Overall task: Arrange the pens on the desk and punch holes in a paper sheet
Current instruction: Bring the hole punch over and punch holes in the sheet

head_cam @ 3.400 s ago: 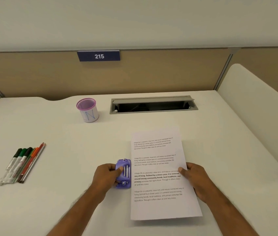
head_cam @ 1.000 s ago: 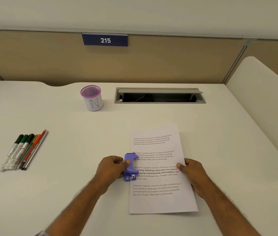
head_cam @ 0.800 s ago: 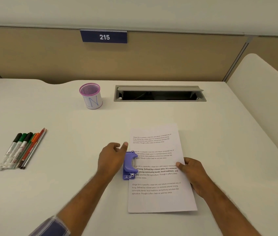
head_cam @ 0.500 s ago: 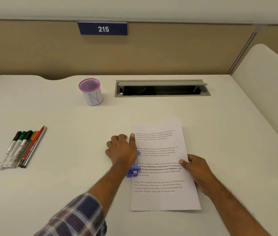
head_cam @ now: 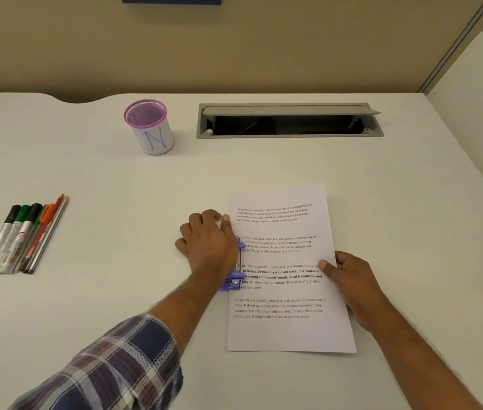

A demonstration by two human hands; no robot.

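A printed paper sheet (head_cam: 287,329) lies on the white desk (head_cam: 116,291) in front of me. A purple hole punch (head_cam: 233,284) sits on the sheet's left edge, mostly hidden under my left hand (head_cam: 207,245), whose palm lies flat on top of it with the fingers spread. My right hand (head_cam: 349,278) grips the sheet's right edge, thumb on top. Several pens and markers (head_cam: 24,235) lie side by side at the far left of the desk. A purple mesh pen cup (head_cam: 149,127), with a white label marked N, stands at the back and looks empty.
A grey cable tray (head_cam: 289,121) with its lid open is set into the desk at the back. A tan partition wall (head_cam: 234,48) rises behind it. A white divider (head_cam: 476,113) stands along the right side.
My left hand has left the punch's side and now lies flat on its top. The punch's lever looks lower than before. My right hand keeps hold of the sheet. The camera has come closer.
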